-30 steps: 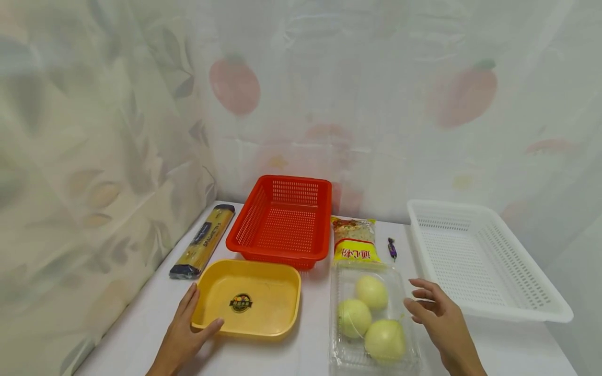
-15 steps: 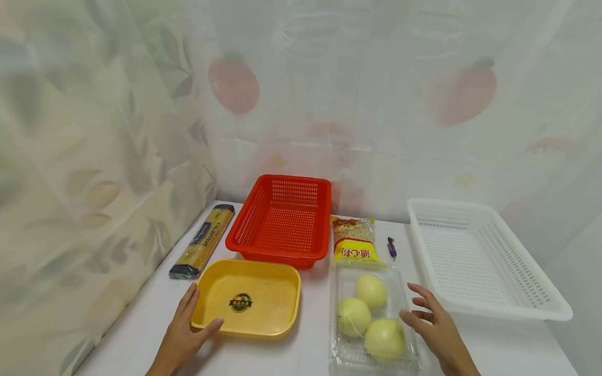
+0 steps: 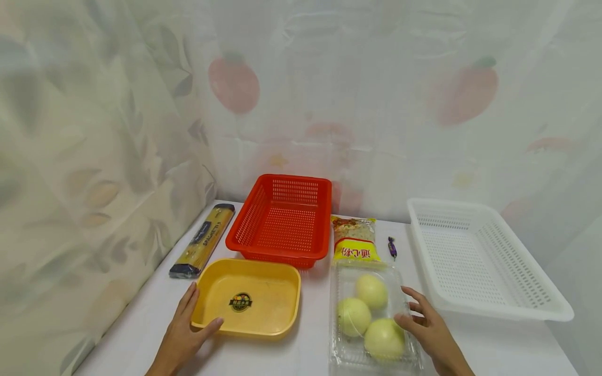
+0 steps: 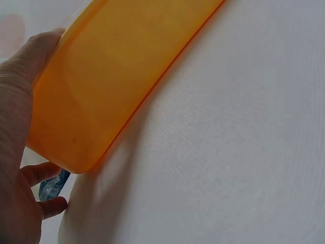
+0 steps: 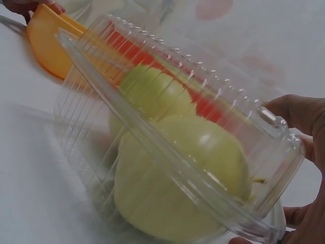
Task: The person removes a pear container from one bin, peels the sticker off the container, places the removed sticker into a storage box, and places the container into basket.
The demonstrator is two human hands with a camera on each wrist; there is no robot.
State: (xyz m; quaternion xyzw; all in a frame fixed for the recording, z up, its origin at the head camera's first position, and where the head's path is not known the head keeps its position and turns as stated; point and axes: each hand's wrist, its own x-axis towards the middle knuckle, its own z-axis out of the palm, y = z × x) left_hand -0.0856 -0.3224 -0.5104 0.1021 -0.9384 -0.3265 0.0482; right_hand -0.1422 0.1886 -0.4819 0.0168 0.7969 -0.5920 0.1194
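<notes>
Left hand (image 3: 181, 334) gripped smooth yellow plastic tray (image 3: 247, 296), thumb over rim. Right hand (image 3: 430, 334), fingers spread, touched ribbed clear clamshell (image 3: 371, 313); three pale round fruits (image 3: 368, 290) inside. Beyond fingertips: red mesh basket (image 3: 284, 219), white basket (image 3: 479, 258).

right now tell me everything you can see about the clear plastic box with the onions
The clear plastic box is a thin, ribbed clamshell with its lid closed. It lies flat on the white table, in front of the noodle packet. Inside are three pale yellow-green onions. The right hand touches its right side, fingers curved against the lid.
</notes>
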